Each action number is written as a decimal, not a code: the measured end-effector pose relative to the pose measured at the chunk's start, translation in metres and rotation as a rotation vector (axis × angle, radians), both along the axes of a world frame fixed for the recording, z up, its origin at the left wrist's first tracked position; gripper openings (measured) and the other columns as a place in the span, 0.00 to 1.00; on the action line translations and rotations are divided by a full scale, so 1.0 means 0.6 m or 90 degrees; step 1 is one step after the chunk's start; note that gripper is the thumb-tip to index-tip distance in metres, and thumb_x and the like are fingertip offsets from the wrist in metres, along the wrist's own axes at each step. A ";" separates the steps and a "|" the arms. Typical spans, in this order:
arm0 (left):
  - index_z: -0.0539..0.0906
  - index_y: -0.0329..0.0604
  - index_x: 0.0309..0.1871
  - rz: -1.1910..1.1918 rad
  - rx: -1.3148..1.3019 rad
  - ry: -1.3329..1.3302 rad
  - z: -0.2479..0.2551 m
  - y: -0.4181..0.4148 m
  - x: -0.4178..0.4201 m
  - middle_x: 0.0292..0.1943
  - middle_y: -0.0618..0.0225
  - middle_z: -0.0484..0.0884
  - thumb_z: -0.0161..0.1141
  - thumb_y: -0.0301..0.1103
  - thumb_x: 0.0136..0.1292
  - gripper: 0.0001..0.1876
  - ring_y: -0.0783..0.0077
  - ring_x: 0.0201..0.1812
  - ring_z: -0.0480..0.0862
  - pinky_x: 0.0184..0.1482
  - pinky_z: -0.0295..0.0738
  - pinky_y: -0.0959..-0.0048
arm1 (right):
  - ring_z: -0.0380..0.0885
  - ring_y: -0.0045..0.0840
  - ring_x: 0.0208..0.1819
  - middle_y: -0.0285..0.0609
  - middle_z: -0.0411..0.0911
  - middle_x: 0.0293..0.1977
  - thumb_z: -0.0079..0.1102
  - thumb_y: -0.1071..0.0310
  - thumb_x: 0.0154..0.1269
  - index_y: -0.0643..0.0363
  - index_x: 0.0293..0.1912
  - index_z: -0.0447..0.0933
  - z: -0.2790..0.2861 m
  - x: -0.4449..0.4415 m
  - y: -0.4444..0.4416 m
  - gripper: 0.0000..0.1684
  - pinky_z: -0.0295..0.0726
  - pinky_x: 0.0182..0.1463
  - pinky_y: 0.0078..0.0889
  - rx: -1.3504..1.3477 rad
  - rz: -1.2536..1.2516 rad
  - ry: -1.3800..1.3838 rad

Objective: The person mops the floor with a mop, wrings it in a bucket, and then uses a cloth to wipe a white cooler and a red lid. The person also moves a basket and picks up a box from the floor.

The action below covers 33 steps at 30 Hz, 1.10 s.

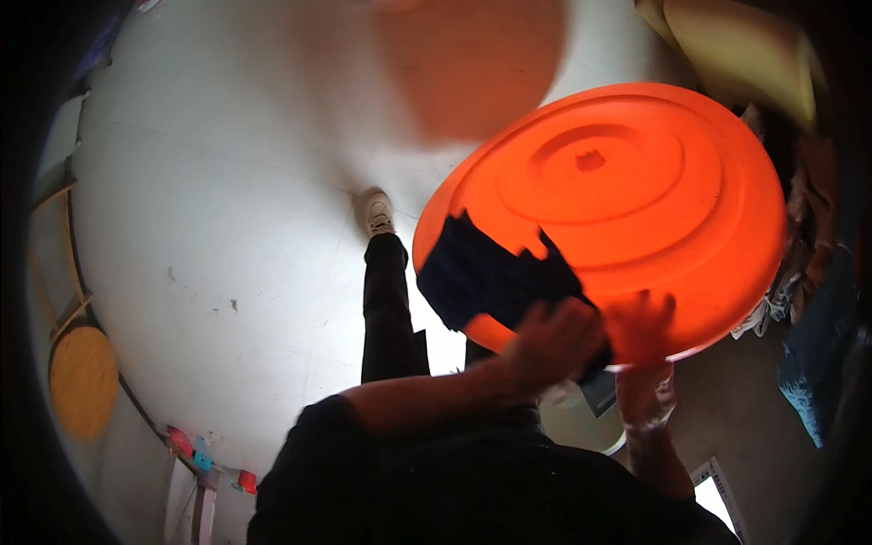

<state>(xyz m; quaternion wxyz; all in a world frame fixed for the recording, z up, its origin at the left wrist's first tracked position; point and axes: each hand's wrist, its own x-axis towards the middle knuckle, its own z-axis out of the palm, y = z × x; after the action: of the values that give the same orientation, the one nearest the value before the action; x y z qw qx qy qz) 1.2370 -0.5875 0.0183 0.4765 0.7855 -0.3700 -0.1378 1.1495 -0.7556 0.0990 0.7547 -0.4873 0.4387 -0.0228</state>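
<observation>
A large round orange plastic lid with ring-shaped ridges is tilted in front of me. A torn-edged dark navy cloth lies over its near left part. My left hand, blurred, is closed over the near end of that cloth. At the near rim, my right hand supports the lid. Its fingers appear as a red-tinted shape inside the rim, seemingly through the plastic, so their exact grip is partly hidden.
My shoe stands on the pale floor. Cloths, including a blue one, hang at right below a yellow panel. A pale container sits beneath the lid. A round wooden seat is at left. Orange tint falls across the floor ahead.
</observation>
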 end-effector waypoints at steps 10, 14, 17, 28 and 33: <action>0.73 0.39 0.44 -0.142 -0.178 0.205 0.064 -0.086 0.014 0.40 0.62 0.71 0.65 0.32 0.34 0.27 0.65 0.44 0.70 0.35 0.69 0.71 | 0.62 0.32 0.59 0.48 0.62 0.57 0.33 0.58 0.67 0.61 0.58 0.60 0.033 0.064 -0.024 0.25 0.60 0.62 0.35 -0.146 0.028 0.129; 0.74 0.40 0.42 -0.138 -0.191 0.243 -0.060 0.002 -0.039 0.41 0.64 0.73 0.64 0.23 0.29 0.28 0.62 0.48 0.72 0.40 0.71 0.68 | 0.58 0.33 0.62 0.48 0.60 0.60 0.30 0.61 0.65 0.63 0.61 0.56 0.015 0.047 -0.092 0.27 0.56 0.64 0.39 -0.110 -0.105 0.121; 0.77 0.45 0.37 -0.152 -0.076 0.274 -0.159 0.069 -0.058 0.39 0.64 0.76 0.65 0.32 0.29 0.24 0.61 0.46 0.74 0.41 0.72 0.67 | 0.57 0.33 0.63 0.49 0.59 0.60 0.30 0.62 0.64 0.63 0.61 0.54 0.014 0.054 -0.082 0.28 0.55 0.65 0.39 -0.140 -0.222 0.184; 0.77 0.43 0.35 0.002 0.210 0.174 -0.703 0.079 0.076 0.36 0.62 0.75 0.57 0.31 0.47 0.10 0.59 0.42 0.75 0.42 0.72 0.65 | 0.52 0.33 0.65 0.48 0.54 0.62 0.32 0.63 0.63 0.61 0.64 0.47 -0.008 0.011 -0.145 0.30 0.50 0.66 0.41 -0.268 0.002 0.215; 0.80 0.44 0.32 -0.007 0.335 0.319 -0.641 0.041 0.030 0.30 0.59 0.78 0.57 0.38 0.50 0.09 0.56 0.36 0.77 0.38 0.72 0.64 | 0.51 0.37 0.65 0.52 0.54 0.62 0.30 0.67 0.63 0.62 0.64 0.46 -0.027 -0.021 -0.146 0.30 0.50 0.66 0.43 -0.392 0.060 0.230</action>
<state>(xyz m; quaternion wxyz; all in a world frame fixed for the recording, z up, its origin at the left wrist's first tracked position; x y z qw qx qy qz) 1.2547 -0.5629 -0.3665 0.3334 0.8211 -0.1977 -0.4189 1.1369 -0.8433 0.0830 0.4832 -0.7076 0.5145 -0.0324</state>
